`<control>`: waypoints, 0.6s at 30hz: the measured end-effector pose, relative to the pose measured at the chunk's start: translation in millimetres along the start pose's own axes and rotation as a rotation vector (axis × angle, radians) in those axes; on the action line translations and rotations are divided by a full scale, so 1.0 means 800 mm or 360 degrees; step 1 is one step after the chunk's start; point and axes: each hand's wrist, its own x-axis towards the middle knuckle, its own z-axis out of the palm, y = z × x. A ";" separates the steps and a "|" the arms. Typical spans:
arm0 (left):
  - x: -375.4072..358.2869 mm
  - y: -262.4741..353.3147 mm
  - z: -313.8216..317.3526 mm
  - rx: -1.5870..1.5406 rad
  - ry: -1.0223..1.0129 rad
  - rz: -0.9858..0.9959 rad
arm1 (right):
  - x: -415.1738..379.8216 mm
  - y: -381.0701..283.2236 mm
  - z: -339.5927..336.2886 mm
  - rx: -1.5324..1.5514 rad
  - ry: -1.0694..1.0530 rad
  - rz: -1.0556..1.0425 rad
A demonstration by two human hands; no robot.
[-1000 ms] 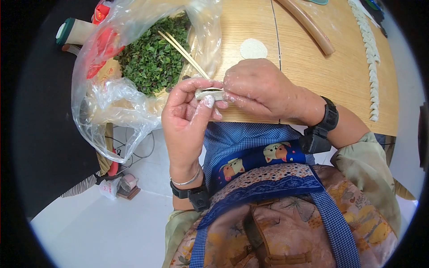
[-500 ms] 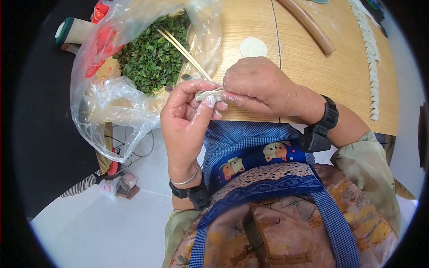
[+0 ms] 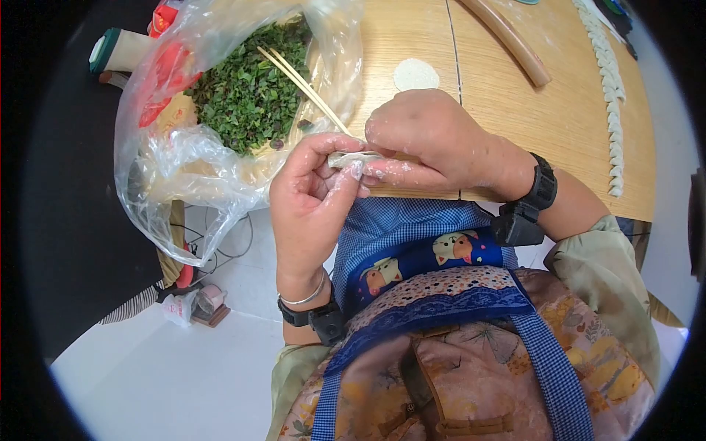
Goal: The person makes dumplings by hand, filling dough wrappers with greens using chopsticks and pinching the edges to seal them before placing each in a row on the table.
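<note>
A folded dough dumpling (image 3: pixel 348 159) sits between my two floury hands, just over the table's near edge. My left hand (image 3: pixel 312 184) holds it with the thumb in front and the fingers curled behind. My right hand (image 3: pixel 426 143) pinches its right end, and the fist hides that end. Beyond the right knuckles a flat round dumpling wrapper (image 3: pixel 416 75) lies on the wooden table. To the left, chopped green leaves (image 3: pixel 250 92) fill an open clear plastic bag (image 3: pixel 173 158), with a pair of chopsticks (image 3: pixel 305 88) resting on them.
A thick wooden rolling pin (image 3: pixel 507 40) lies at the back of the table (image 3: pixel 559 140). Along the right side runs a long row of overlapping pale dough pieces (image 3: pixel 610 103). A seam crosses the tabletop. Cables and a small pink object (image 3: pixel 211 298) are below on the left.
My left hand has shifted slightly right and turned a little, and the dumpling moved right with it. My right thumb now presses closer along the dumpling's edge.
</note>
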 end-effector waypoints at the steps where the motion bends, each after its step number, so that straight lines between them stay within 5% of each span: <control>1: 0.000 -0.001 -0.001 0.0003 -0.0006 -0.0017 | 0.000 0.000 0.001 -0.0032 0.0016 -0.0055; 9: 0.001 0.001 0.001 0.0031 0.0008 -0.0073 | -0.004 0.007 0.009 -0.0103 -0.0001 -0.0181; 18: 0.005 -0.017 -0.001 -0.0469 -0.0031 -0.0109 | 0.001 -0.003 -0.002 -0.0045 0.0199 -0.0215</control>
